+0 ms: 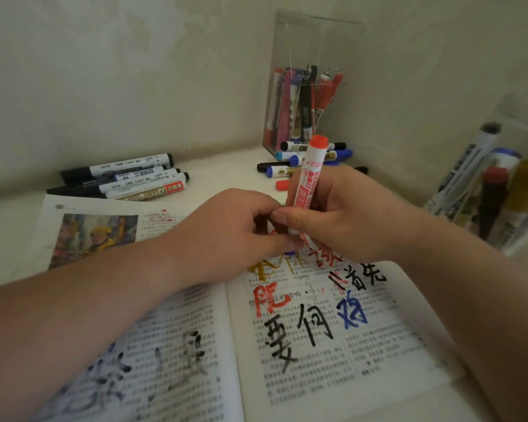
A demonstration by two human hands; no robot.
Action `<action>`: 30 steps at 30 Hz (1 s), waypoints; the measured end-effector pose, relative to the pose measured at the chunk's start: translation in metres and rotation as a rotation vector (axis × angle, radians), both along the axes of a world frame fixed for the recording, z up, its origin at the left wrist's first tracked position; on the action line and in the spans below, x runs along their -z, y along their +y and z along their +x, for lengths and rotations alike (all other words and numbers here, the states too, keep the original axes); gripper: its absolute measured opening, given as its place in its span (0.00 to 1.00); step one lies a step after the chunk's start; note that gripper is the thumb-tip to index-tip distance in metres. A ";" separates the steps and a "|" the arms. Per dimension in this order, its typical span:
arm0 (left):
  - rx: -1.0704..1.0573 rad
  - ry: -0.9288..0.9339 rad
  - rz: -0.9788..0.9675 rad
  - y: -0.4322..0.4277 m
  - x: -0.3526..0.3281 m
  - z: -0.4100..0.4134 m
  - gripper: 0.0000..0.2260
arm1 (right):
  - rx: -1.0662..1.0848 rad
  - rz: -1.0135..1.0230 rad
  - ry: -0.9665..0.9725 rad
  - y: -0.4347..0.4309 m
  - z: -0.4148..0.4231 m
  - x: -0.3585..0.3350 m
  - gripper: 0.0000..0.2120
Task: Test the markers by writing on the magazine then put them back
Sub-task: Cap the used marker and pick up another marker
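i'm on the testing step, my right hand (348,217) gripping the red marker (311,178) upright over the magazine's (378,376) right page, left hand (235,229) curled at its tip, pinching it or a cap i cannot tell; next it probably needs capping and returning to the clear holder (342,41).

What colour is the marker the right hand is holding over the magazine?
The marker is white with red print and a red top end; head view.

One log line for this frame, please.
step: test write | right hand: grips red marker, tip down over magazine right page | left hand: curled beside marker tip, hold unclear | return: not done
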State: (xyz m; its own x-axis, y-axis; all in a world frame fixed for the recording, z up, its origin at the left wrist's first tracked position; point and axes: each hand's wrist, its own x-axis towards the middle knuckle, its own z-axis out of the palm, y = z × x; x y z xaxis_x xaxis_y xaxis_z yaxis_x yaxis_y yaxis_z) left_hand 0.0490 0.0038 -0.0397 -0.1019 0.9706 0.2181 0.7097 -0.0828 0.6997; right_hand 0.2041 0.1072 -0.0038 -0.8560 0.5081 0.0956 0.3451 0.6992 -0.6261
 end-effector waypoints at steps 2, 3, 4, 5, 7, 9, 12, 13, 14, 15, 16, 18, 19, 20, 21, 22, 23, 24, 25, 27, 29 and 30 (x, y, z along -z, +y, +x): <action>0.003 -0.005 -0.005 0.000 0.001 0.000 0.06 | 0.037 0.038 0.003 0.000 0.000 0.003 0.11; 0.002 -0.006 -0.011 0.001 0.002 0.000 0.04 | 0.059 0.060 0.008 0.000 0.000 0.004 0.12; -0.001 -0.005 -0.014 0.002 0.002 0.000 0.03 | 0.070 0.065 0.032 0.000 -0.001 0.007 0.14; -0.008 -0.010 -0.017 0.003 0.003 -0.001 0.04 | 0.069 0.048 0.082 0.000 -0.001 0.008 0.15; -0.025 -0.031 -0.025 0.003 0.003 -0.001 0.03 | 0.075 -0.064 0.268 0.004 -0.003 0.011 0.14; -0.038 -0.087 -0.031 0.003 0.003 -0.002 0.04 | 0.124 -0.249 0.549 0.012 -0.002 0.011 0.08; -0.049 -0.157 -0.017 0.003 0.003 -0.002 0.03 | 0.230 -0.277 0.788 0.019 0.000 0.006 0.06; -0.049 -0.151 -0.010 0.003 0.002 -0.002 0.03 | 0.240 -0.249 0.804 0.019 0.000 0.006 0.08; -0.042 -0.145 -0.005 0.002 0.002 -0.002 0.03 | 0.240 -0.239 0.810 0.018 -0.002 0.006 0.10; -0.033 -0.145 -0.005 0.002 0.001 -0.002 0.03 | 0.233 -0.252 0.817 0.016 -0.003 0.006 0.11; -0.023 -0.150 -0.009 0.001 -0.001 -0.002 0.05 | 0.231 -0.270 0.823 0.013 -0.005 0.006 0.11; -0.012 -0.166 -0.015 -0.001 -0.002 -0.001 0.07 | 0.244 -0.300 0.845 0.007 -0.008 0.005 0.12; -0.015 -0.175 -0.010 -0.001 -0.003 -0.001 0.08 | 0.251 -0.304 0.857 0.005 -0.010 0.004 0.14; -0.025 -0.187 -0.001 -0.002 -0.004 -0.001 0.07 | 0.256 -0.301 0.870 0.003 -0.011 0.001 0.13; -0.041 -0.205 0.009 -0.002 -0.005 0.000 0.06 | 0.264 -0.299 0.884 0.003 -0.011 -0.002 0.11; -0.059 -0.233 0.022 -0.003 -0.006 0.000 0.05 | 0.278 -0.295 0.896 0.004 -0.012 -0.007 0.10; -0.082 -0.263 0.033 -0.002 -0.006 0.000 0.05 | 0.308 -0.289 0.909 0.007 -0.014 -0.013 0.10; -0.107 -0.291 0.038 -0.002 -0.006 -0.001 0.06 | 0.347 -0.282 0.919 0.010 -0.016 -0.020 0.11; -0.137 -0.314 0.033 -0.001 -0.005 -0.002 0.08 | 0.388 -0.289 0.931 0.014 -0.020 -0.027 0.11; -0.206 -0.351 0.019 0.000 -0.005 -0.005 0.09 | 0.440 -0.345 0.955 0.024 -0.034 -0.041 0.10; -0.247 -0.349 0.003 0.000 -0.004 -0.006 0.07 | 0.442 -0.434 0.949 0.032 -0.055 -0.049 0.08; -0.254 -0.328 -0.006 0.000 -0.003 -0.005 0.07 | 0.431 -0.507 0.928 0.035 -0.068 -0.051 0.06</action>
State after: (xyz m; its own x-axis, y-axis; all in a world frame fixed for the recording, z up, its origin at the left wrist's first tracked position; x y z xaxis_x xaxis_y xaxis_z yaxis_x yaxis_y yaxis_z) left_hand 0.0442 0.0038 -0.0368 -0.4017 0.9067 0.1284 0.4462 0.0713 0.8921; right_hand 0.1361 0.1418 0.0470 -0.3076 0.9030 0.3001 -0.2480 0.2284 -0.9415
